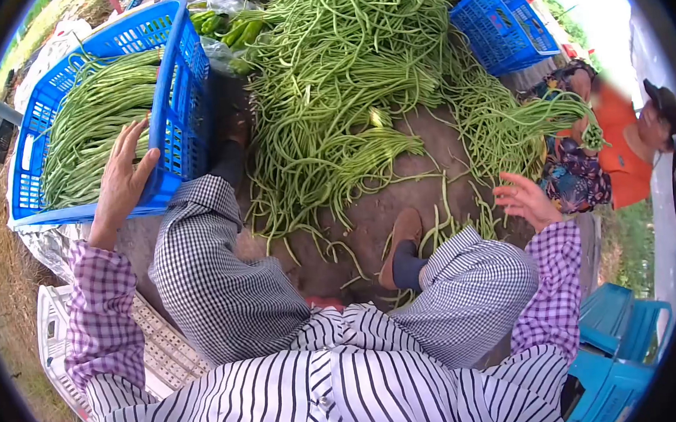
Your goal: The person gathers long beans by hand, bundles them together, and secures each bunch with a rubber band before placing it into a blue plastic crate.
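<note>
My left hand (125,176) rests at the near end of a blue plastic crate (167,105), its fingers stretched out over the long green beans (100,125) lying lengthwise inside. My right hand (529,201) is raised above my right knee, fingers apart, with nothing in it. Just beyond it spread loose long beans (495,128) on the ground. In front of me a large heap of long beans (345,79) covers much of the dirt, and a neater bunch (373,148) lies at its near side.
A co-worker in an orange top (620,147) sits at the right, holding a bunch of long beans (556,112). Another blue crate (501,27) stands at the back right. Green peppers (242,33) lie in clear plastic behind the left crate. Teal plastic stools (620,325) stand at right.
</note>
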The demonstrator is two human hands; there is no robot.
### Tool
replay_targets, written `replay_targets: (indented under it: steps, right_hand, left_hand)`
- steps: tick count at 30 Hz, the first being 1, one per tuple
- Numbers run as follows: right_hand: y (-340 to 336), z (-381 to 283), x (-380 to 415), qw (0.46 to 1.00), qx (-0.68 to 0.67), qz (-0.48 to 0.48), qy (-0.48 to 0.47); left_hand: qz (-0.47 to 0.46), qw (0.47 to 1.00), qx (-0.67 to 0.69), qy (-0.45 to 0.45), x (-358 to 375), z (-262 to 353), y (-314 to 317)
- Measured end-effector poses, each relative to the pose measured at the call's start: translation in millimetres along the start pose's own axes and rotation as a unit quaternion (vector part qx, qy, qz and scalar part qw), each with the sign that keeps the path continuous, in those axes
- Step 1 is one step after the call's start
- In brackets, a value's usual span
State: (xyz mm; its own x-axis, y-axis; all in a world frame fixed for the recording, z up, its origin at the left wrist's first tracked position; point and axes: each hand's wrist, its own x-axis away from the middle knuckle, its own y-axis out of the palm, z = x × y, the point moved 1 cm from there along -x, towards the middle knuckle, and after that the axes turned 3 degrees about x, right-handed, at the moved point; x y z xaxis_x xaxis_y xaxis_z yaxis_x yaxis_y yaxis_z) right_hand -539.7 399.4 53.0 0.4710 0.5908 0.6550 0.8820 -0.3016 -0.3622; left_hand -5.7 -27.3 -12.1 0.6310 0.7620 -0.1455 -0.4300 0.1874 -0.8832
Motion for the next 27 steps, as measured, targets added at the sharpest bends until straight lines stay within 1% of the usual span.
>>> replay_targets:
  steps: [1,2,3,4,6,9,11,13,16,20,23,27]
  right_hand:
    - [2,29,8,0.999,-0.042,-0.017,-0.008]
    - [13,56,14,0.993,-0.111,-0.037,-0.034]
    - [25,82,13,0.979,-0.183,-0.068,-0.063]
    - [49,105,13,0.989,-0.135,0.008,-0.053]
    - [109,129,4,0.99,-0.089,0.102,-0.025]
    - [194,133,-19,0.982,-0.096,0.159,-0.026]
    - [224,123,-32,0.977,-0.109,0.177,-0.037]
    - [238,114,-41,0.973,-0.121,0.192,-0.048]
    - [241,108,-48,0.968,-0.137,0.202,-0.059]
    - [216,110,-49,0.961,-0.172,0.202,-0.072]
    - [169,117,-43,0.954,-0.211,0.19,-0.093]
    - [96,134,-34,0.945,-0.26,0.148,-0.134]
  left_hand:
    - [0.03,0.995,-0.088,0.033,-2,0,1]
    - [0.073,0.995,-0.063,0.036,-2,6,0]
    - [0.078,0.994,-0.069,0.026,-1,8,0]
    - [0.085,0.993,-0.075,0.017,-1,8,1]
    - [0.087,0.992,-0.095,0.015,1,9,2]
    - [0.081,0.991,-0.103,0.007,-1,8,1]
    - [0.072,0.992,-0.101,0.0,-1,7,2]
    - [0.068,0.992,-0.103,0.0,-2,5,3]
    - [0.061,0.992,-0.109,-0.007,-1,5,3]
    - [0.057,0.994,-0.097,-0.019,-1,3,5]
    - [0.051,0.995,-0.087,-0.022,-3,2,5]
    - [0.044,0.995,-0.081,-0.027,-2,1,4]
